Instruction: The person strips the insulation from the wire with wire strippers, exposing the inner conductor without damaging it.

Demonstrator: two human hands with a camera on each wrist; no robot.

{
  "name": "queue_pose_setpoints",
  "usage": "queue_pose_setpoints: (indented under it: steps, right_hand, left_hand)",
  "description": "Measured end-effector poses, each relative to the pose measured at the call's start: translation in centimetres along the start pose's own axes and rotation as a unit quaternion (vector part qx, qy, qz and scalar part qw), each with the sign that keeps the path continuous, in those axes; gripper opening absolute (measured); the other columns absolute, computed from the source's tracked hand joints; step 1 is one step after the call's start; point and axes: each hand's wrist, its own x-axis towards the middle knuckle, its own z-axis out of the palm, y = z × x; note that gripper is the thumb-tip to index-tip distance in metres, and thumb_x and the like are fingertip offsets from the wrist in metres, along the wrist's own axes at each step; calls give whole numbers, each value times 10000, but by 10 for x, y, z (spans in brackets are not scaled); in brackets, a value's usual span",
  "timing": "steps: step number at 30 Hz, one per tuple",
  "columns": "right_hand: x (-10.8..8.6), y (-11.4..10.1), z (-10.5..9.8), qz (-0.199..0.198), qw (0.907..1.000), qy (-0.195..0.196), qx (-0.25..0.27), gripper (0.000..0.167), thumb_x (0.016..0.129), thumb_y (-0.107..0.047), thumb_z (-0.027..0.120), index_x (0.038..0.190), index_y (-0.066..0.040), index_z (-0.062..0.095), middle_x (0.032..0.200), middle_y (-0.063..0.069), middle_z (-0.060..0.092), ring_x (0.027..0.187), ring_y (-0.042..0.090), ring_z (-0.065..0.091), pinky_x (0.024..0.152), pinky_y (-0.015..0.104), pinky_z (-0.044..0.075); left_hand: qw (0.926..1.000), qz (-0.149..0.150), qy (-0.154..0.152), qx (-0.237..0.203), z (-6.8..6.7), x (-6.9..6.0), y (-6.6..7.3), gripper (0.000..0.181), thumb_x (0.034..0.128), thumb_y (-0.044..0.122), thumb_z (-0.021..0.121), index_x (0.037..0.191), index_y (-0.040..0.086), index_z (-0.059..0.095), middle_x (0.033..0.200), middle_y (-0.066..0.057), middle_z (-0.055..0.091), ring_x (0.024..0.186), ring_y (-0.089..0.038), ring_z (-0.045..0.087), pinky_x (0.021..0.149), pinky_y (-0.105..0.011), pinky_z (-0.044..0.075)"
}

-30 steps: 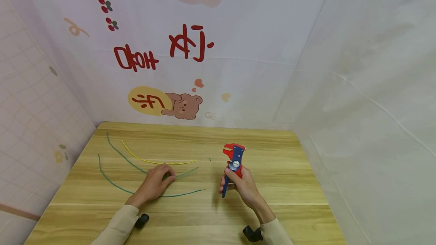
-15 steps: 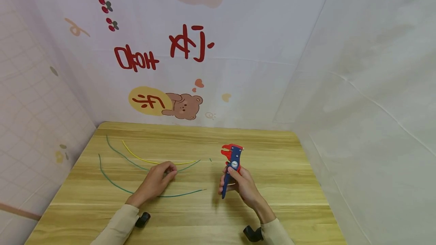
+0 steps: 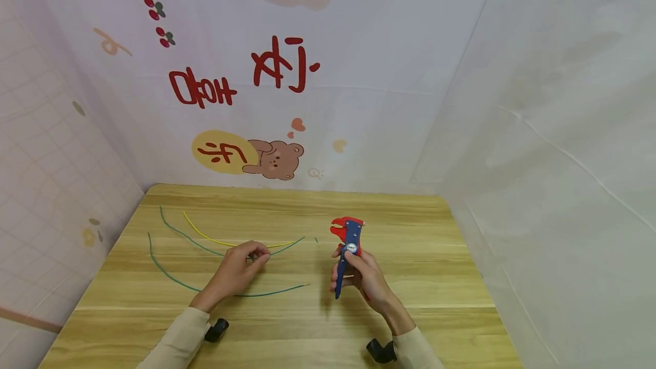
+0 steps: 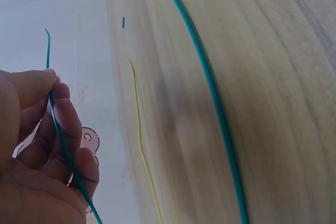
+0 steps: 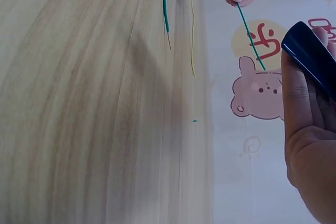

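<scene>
My left hand (image 3: 237,269) pinches a green wire (image 4: 65,148) between thumb and forefinger. Its short free end sticks out past the fingertips towards the right, and in the left wrist view the tip is slightly bent. My right hand (image 3: 370,281) grips a wire stripper (image 3: 352,238) with a blue body and red jaws by its handles. Those jaws are apart with nothing between them, facing left. In the right wrist view only one dark blue handle (image 5: 311,56) shows. A gap separates the wire's free end from the stripper.
A second green wire (image 3: 266,295) lies nearest me, bare copper (image 5: 169,41) at its right end. A yellow wire (image 3: 212,239) lies behind the left hand. A tiny green offcut (image 3: 316,240) rests on the wooden table (image 3: 410,255). A printed cloth (image 3: 369,130) hangs behind.
The left hand has shifted slightly right and away from me, and the held wire's free end has swung the same way. The stripper has moved slightly left in the right hand.
</scene>
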Motion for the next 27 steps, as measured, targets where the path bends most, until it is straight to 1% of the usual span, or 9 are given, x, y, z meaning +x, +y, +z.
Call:
queue_pose_setpoints:
  steps: [4,5,8,11,12,15,20,23,27]
  right_hand:
    - [0,1,0,152,9998,-91,35,503,1250,-319,391,1421,145,485,974,18,789,854,172,830,856,399,714]
    - [0,2,0,214,9997,-104,50,501,1249,-324,394,1419,136,497,971,16,790,853,172,831,861,392,712]
    - [0,3,0,354,9992,-183,98,468,1247,-331,399,1376,86,570,969,10,784,853,164,823,883,382,705]
    - [-1,5,1,442,9987,-249,100,410,1243,-327,418,1306,13,640,970,7,776,847,159,806,904,377,697]
    - [-1,6,1,477,9984,-274,86,398,1241,-325,427,1290,4,647,972,6,770,846,157,799,908,376,694]
    - [0,6,1,645,9974,-314,31,392,1237,-337,455,1276,12,630,968,3,756,843,160,786,911,367,688]
    - [1,6,1,860,9956,-370,3,415,1235,-360,462,1271,30,599,961,-1,748,848,170,786,908,365,687]
    - [2,7,1,895,9953,-368,14,414,1233,-375,466,1265,12,609,960,-3,746,849,170,787,903,368,689]
    - [2,7,1,917,9952,-354,-10,394,1233,-382,465,1260,-24,627,962,-10,747,851,166,787,900,364,688]
  left_hand:
    - [10000,53,27,81,-1,0,3,83,1037,32,800,1061,100,842,969,67,788,855,-10,673,763,-310,608]
    - [9999,78,17,79,-1,0,4,93,1039,35,798,1060,112,846,972,68,789,853,-6,665,754,-305,601]
    - [9999,164,13,48,-1,1,7,115,1046,49,795,1051,151,846,968,79,781,850,6,647,740,-293,591]
    - [9997,229,21,5,-1,2,9,120,1045,57,800,1046,170,841,957,100,766,856,15,642,764,-315,613]
    - [9997,236,27,-2,-1,2,9,121,1044,60,802,1044,175,839,953,108,760,859,19,641,779,-325,622]
    - [9997,235,29,-20,-1,3,11,119,1041,62,806,1042,176,839,950,114,756,865,17,646,809,-346,640]
    - [9997,229,43,-69,-4,3,17,110,1042,69,807,1044,173,843,964,102,771,861,-2,671,781,-344,635]
    - [9994,323,116,-80,-5,2,20,118,1034,61,812,1044,174,843,970,92,782,849,-13,681,756,-355,627]
    - [9983,531,239,-65,-6,2,24,129,1021,34,819,1032,161,842,967,68,790,831,-19,679,726,-358,622]
